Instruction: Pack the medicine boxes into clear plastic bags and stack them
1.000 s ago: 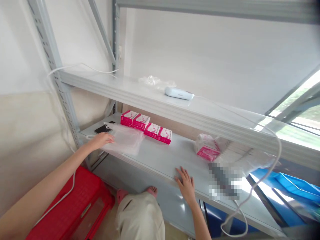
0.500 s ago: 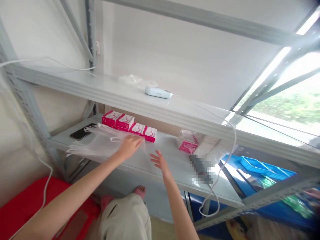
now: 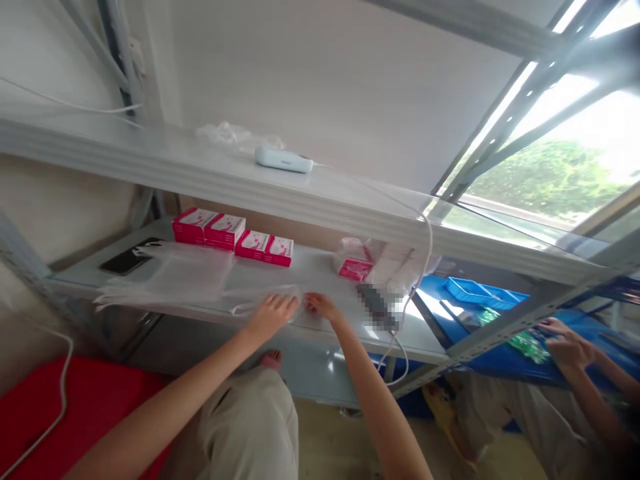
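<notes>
My left hand, fingers closed, grips a thin clear plastic bag above the front of the lower shelf. Close beside it, my right hand has its fingers curled together at the bag's right end; its fingertips are partly hidden. More clear plastic bags lie flat in a pile to the left. Behind the bags stand pink-and-white boxes, a taller stack on the left and a lower stack beside it.
A black phone lies left of the bags. A wrapped pink box and a blurred dark object with a white cable are on the right. The upper shelf bears a pale handheld device. Another person's hands work at a blue table.
One bag has come away from the pile and moved right with my left hand. My right hand has closed and come up to its end. The view has shifted right.
</notes>
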{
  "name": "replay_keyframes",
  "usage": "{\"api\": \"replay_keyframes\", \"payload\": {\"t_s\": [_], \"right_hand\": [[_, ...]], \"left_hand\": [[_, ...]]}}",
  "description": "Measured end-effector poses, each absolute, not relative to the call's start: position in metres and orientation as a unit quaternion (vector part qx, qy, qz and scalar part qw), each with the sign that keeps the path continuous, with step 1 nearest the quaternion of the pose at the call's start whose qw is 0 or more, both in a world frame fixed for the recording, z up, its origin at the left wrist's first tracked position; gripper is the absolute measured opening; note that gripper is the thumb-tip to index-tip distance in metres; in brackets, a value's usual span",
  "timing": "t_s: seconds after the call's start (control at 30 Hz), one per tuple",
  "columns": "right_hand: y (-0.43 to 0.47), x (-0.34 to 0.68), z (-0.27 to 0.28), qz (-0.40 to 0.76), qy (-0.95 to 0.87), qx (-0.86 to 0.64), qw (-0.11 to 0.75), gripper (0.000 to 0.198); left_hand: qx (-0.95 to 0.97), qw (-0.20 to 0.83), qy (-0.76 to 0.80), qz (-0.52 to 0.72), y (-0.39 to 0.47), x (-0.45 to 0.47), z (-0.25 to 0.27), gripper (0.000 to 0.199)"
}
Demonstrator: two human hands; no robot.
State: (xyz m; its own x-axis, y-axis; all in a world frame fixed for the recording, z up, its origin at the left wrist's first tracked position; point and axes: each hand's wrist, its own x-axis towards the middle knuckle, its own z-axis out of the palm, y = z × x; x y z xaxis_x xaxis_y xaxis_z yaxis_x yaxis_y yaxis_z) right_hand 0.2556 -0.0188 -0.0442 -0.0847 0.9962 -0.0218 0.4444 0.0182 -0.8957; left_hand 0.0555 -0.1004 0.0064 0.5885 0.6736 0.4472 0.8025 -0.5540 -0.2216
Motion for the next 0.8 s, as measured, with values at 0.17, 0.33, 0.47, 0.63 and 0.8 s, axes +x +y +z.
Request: {"api": "replay_keyframes", "payload": {"t_s": [0.17,0.33,0.47,0.63,0.8], "right_hand": [[-0.006,0.240,-0.032,0.314,-0.679,-0.604,0.273,0.029],[0.016,0.249,0.003,0.171,-0.669,-0.679,0.248,0.032],[0.010,0.230,0.016,0.058,-0.677,-0.699,0.224,0.036],[-0.022,0.176,0.001,0.078,-0.765,-0.634,0.086,0.044],[-0.033,0.149,-0.024,0.061,-0.790,-0.602,0.095,0.034]], "left_hand": [[-0.882,0.172,-0.420,-0.127,-0.105,0.027,0.000,0.022],[-0.883,0.098,-0.453,-0.071,-0.118,0.017,-0.010,0.022],[-0.879,0.055,-0.459,-0.117,-0.118,0.028,-0.018,0.019],[-0.863,0.045,-0.452,-0.221,-0.129,0.051,-0.029,0.030],[-0.820,0.054,-0.429,-0.374,-0.159,0.038,-0.029,0.028]]}}
